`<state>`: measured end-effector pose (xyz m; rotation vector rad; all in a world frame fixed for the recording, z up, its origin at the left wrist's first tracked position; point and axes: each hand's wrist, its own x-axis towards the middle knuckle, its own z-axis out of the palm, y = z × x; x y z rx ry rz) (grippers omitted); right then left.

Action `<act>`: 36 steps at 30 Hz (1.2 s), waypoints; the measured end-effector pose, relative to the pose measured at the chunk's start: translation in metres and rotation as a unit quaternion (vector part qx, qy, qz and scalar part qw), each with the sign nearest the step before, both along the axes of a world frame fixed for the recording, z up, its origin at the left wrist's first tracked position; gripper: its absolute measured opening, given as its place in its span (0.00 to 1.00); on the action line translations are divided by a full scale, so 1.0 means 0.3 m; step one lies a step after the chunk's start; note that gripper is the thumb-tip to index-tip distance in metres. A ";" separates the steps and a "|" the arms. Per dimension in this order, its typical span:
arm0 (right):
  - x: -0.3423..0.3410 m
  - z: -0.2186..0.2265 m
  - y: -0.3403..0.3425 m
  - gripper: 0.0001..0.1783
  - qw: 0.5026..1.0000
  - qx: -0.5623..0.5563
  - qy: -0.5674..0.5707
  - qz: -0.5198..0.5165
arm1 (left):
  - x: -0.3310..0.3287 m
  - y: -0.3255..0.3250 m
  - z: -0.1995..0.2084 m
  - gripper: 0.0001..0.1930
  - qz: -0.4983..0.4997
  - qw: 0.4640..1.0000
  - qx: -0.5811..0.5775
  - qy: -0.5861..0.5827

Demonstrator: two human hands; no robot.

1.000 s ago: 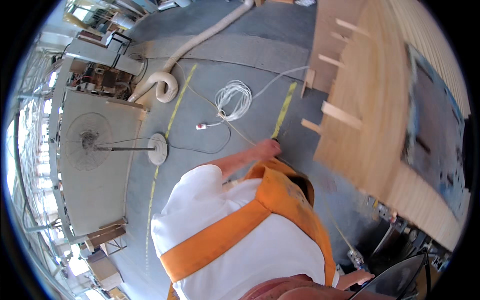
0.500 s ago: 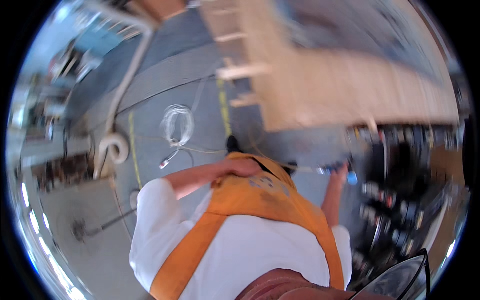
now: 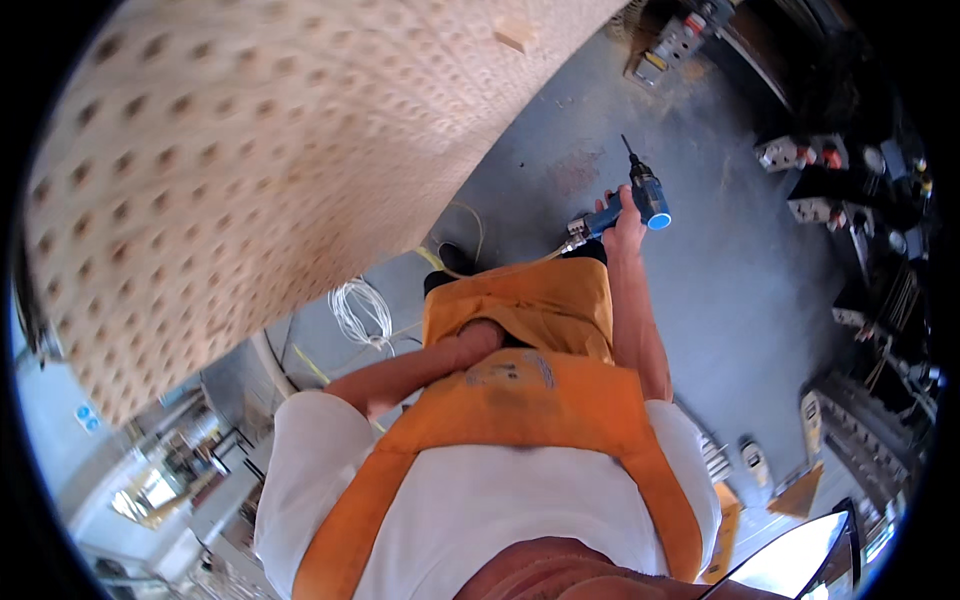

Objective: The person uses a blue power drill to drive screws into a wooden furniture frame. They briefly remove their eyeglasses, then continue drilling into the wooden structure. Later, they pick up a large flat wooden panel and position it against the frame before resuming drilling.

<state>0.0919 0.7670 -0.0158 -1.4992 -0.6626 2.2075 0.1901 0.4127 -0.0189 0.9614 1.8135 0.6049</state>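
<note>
My right hand (image 3: 626, 232) is wrapped round the grip of a blue pistol-shaped air drill (image 3: 652, 197), which has a dark chuck and a long thin bit aimed away from me. A pale yellow air hose (image 3: 515, 268) runs from the foot of its grip across my lap. My left hand (image 3: 480, 338) is tucked into the pocket of my orange apron (image 3: 520, 395); its fingers are hidden. Left and ahead of me is a large light wooden panel (image 3: 260, 180) with rows of small dimples. One small wood block (image 3: 515, 36) lies on it.
A coil of white cable (image 3: 362, 312) lies on the grey floor beneath the panel's near edge. Machine parts and fittings (image 3: 800, 153) line the right side. At far left, below the panel, stand shelves and benches (image 3: 170, 480).
My view has turned right, so the wooden panel now fills the upper left. The drill has risen from beside me to ahead of me, still in my right hand. My left hand stays at the apron.
</note>
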 end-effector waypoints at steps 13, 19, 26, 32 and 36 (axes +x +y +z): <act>0.264 -0.581 -0.146 0.10 0.988 -0.122 0.095 0.021 | 0.197 0.002 -0.383 0.23 -0.112 0.988 -0.086 0.063; 0.313 -0.625 -0.157 0.09 0.988 -0.068 0.124 0.057 | 0.164 0.163 -0.076 0.23 -0.049 0.994 -0.097 0.006; 0.445 -0.669 -0.182 0.07 0.973 -0.059 0.208 0.074 | 0.351 0.120 0.043 0.21 -0.003 0.998 -0.047 -0.043; 0.529 -0.641 -0.148 0.06 0.966 -0.031 0.241 0.084 | 0.380 -0.006 0.031 0.14 0.187 0.874 -0.077 -0.442; 0.568 -0.579 -0.153 0.10 0.951 0.015 0.297 0.084 | 0.467 -0.066 0.082 0.14 0.302 0.806 0.060 -0.506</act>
